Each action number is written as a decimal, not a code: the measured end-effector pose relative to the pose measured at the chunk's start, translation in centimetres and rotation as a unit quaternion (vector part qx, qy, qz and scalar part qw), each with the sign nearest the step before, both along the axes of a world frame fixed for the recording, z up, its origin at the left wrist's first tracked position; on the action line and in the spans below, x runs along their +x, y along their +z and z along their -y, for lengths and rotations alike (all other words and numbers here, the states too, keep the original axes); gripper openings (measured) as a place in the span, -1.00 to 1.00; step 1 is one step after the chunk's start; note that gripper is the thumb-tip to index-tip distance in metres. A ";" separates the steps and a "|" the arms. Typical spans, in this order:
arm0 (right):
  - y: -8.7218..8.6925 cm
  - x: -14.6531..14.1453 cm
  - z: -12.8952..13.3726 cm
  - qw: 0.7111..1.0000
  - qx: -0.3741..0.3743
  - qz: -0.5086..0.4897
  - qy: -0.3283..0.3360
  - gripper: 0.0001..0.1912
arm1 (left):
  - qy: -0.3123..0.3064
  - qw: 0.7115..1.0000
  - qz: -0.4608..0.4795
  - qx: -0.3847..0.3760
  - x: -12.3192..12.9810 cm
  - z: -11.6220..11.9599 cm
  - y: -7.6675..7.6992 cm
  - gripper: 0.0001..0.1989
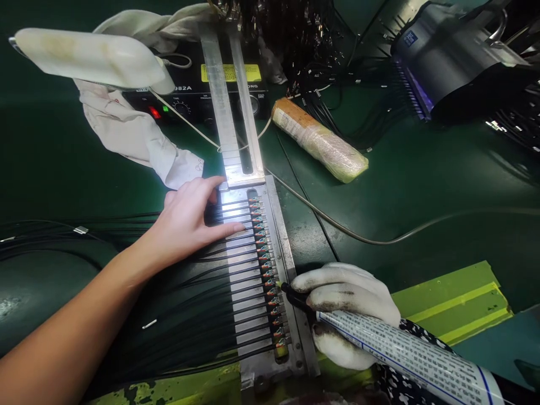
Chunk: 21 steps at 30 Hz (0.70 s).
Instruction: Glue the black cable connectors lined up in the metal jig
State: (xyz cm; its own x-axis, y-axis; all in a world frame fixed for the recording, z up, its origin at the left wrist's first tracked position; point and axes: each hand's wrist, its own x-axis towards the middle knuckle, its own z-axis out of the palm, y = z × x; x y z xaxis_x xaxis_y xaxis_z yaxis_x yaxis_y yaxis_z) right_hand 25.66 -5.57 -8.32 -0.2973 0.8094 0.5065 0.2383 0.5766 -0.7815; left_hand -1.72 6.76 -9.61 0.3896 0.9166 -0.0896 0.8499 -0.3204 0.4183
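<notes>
My bare left hand (183,219) lies over the left edge of a metal fixture (248,337), thumb stretched across the black cables (240,278) and index finger near the top of the slotted part. Its fingers are apart, though some are hidden under the hand. In the slot, a row of cable ends (265,256) shows small connectors with coloured wires. My right hand (350,298), in a white glove, is closed around a white tube (405,349) with printed text. The tube's black nozzle and yellowish tip point left, close to the connectors.
A white lamp head (93,59) hangs upper left before a black control box (194,107). A wrapped bundle (320,140) lies right of the metal bars. Thin tubing (358,236) crosses the green bench. A dark grey device (455,62) stands upper right; loose cables lie lower left.
</notes>
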 end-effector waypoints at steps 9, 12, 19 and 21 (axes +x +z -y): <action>0.2 0.1 0.0 1.000 0.002 0.007 -0.002 -0.85 | -0.011 1.000 -0.009 -0.001 0.3 0.3 0.8 -0.21; 0.5 0.0 0.0 1.000 -0.001 0.011 0.002 -0.86 | -0.009 1.000 -0.009 -0.002 0.2 0.2 0.8 -0.21; 0.4 0.0 0.0 1.000 0.001 0.009 0.005 -0.87 | -0.008 1.000 0.004 0.007 0.1 0.1 0.2 -0.16; 0.1 0.0 0.0 1.000 0.003 0.009 0.006 -0.88 | -0.007 1.000 0.007 0.012 0.0 0.0 -0.1 -0.13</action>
